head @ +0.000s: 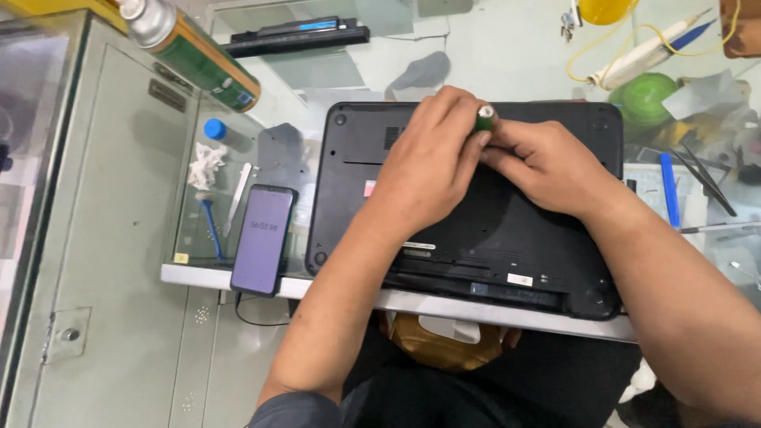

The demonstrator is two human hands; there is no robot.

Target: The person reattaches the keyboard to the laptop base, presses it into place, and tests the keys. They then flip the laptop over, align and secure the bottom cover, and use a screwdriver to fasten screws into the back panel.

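A black laptop [507, 238] lies upside down on the glass worktop, its underside facing me. My left hand [432, 170] and my right hand [547, 162] meet over its far edge. Both grip a screwdriver with a green handle and silver cap [484, 117], held upright; its tip is hidden under the fingers. My left fingers wrap the handle from the left, while my right fingers pinch it lower down from the right.
A smartphone [264, 238] with a lit screen lies left of the laptop. A laptop battery [297, 36] and a green spray can [194, 55] sit at the back. Tweezers [705, 178], a blue tool [670, 190] and a green round object [646, 99] crowd the right. A grey cabinet [103, 238] stands left.
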